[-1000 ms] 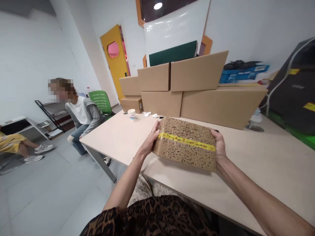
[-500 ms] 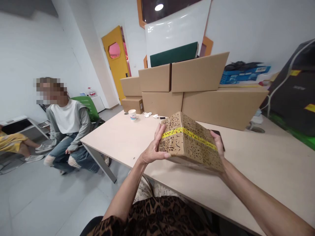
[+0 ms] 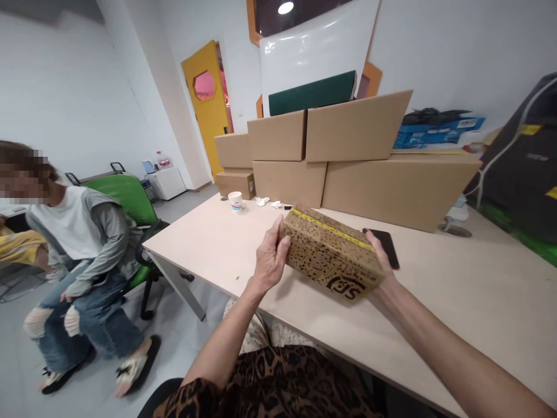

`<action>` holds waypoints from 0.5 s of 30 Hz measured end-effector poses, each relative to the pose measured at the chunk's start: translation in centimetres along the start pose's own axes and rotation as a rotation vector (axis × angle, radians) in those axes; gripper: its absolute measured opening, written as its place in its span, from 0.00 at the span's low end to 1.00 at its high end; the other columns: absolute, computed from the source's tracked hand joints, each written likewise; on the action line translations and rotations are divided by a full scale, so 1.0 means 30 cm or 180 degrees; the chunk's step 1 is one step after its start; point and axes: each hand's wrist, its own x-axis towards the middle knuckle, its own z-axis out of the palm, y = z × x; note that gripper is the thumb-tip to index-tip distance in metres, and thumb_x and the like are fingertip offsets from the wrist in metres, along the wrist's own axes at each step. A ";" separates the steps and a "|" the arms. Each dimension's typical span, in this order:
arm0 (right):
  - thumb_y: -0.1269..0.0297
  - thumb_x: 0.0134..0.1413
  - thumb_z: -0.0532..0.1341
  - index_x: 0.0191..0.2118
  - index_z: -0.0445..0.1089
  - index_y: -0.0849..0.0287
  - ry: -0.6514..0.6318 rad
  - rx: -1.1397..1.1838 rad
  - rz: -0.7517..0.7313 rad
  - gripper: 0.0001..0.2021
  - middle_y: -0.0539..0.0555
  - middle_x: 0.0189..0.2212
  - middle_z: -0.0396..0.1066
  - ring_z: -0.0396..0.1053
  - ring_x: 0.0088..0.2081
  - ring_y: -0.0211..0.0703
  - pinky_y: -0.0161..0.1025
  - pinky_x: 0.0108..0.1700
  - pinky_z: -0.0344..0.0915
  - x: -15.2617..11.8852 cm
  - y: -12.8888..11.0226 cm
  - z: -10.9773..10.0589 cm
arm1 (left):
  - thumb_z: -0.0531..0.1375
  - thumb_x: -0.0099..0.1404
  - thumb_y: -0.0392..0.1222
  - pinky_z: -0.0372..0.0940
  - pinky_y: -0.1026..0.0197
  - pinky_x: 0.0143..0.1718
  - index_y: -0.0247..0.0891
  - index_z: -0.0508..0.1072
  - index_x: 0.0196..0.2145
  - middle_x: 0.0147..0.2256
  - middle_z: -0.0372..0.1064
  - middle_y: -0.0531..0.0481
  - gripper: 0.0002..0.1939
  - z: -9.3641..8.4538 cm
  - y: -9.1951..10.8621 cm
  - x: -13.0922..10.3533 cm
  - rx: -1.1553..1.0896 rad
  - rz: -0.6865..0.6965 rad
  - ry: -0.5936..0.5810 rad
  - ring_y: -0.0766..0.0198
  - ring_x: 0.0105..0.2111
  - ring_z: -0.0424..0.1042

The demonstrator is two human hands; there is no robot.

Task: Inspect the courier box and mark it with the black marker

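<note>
Currently, your left hand (image 3: pixel 270 255) and right hand (image 3: pixel 379 258) grip the speckled cardboard box (image 3: pixel 319 252) at opposite ends, spread just to its length, tilted over the table (image 3: pixel 461 307). It's picked up, not set down, and appears unopened; a yellow strip (image 3: pixel 326 225) runs along its top, bold black lettering (image 3: pixel 348 287) on its near side.

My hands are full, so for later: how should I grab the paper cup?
Take the paper cup by its side, probably with a light grip from the near left: it stands upright, with a cardboard box behind and crumpled white scraps to its right.
</note>
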 end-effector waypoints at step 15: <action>0.39 0.47 0.71 0.57 0.72 0.44 -0.0177 -0.0380 -0.0939 0.32 0.50 0.59 0.76 0.71 0.64 0.58 0.58 0.62 0.72 -0.074 -0.018 0.090 | 0.61 0.69 0.61 0.74 0.45 0.54 0.41 0.80 0.52 0.55 0.79 0.42 0.24 -0.061 -0.185 0.144 -0.0895 -0.2187 -0.0181 0.45 0.56 0.77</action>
